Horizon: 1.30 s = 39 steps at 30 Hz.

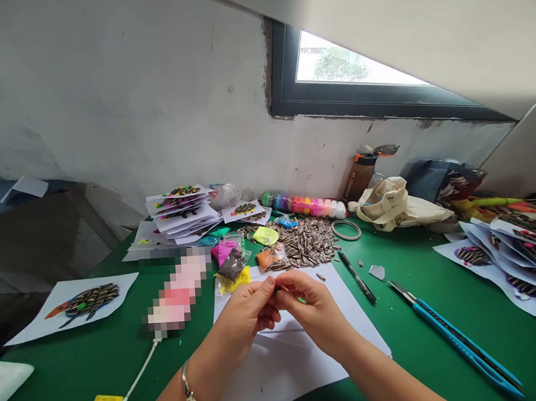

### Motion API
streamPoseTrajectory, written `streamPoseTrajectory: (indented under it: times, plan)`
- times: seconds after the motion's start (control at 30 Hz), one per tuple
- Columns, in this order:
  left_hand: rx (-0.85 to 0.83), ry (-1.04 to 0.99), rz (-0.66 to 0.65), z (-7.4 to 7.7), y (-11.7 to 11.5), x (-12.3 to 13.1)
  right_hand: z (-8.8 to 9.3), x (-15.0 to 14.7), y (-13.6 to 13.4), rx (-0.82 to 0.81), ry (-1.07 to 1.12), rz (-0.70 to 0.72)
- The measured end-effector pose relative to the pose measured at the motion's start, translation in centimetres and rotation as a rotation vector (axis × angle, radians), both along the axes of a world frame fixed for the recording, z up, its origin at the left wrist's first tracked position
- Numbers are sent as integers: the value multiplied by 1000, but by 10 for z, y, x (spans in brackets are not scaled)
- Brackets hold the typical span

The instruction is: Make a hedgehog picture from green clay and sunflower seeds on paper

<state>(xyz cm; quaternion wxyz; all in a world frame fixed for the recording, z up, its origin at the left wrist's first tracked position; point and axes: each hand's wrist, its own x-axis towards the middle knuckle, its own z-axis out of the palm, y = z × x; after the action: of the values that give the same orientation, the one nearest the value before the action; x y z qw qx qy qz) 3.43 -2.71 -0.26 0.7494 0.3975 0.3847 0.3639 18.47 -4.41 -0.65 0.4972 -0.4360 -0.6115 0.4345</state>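
Note:
My left hand (254, 307) and my right hand (313, 306) meet above white sheets of paper (300, 365), fingertips pinched together. Between them shows a small dark piece (277, 289), mostly covered by the fingers; its kind is hard to make out. A bit of bright green (302, 299) peeks out by the right fingers. Just beyond lie small bags of coloured soft clay: orange (271, 258), black (232, 264), pink (225, 248) and yellow (236, 280). Behind the orange bag spreads a heap of striped sunflower seeds (309, 240).
A blue utility knife (458, 340), blade out, and a black pen (357, 278) lie at right. Stacks of seed-picture sheets (185, 214) stand at back left and right (517, 264). One finished-looking card (79, 303) lies left, near a cabled, blurred-out object (178, 294). A bottle (357, 177) stands behind.

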Motion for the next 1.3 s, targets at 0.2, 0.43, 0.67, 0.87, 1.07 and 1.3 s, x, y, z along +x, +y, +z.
streamPoseTrajectory:
  times: [0.2, 0.43, 0.67, 0.87, 1.07, 1.3]
  plan:
    - [-42, -50, -44, 1, -3, 1, 2, 4, 1, 39, 14, -34]
    - [-75, -49, -67, 2, -3, -2, 5, 9, 1, 129, -115, -84]
    - [-49, -29, -38, 0, 0, -3, 11, 16, -2, 120, -147, -35]
    - [-30, 37, -63, 3, 0, -5, 14, 18, -2, 224, -266, 23]
    - [-23, 79, -52, 2, 0, -4, 12, 17, -3, 296, -393, 9]
    - [5, 78, -79, 2, 0, -7, 9, 17, -5, 325, -439, 31]
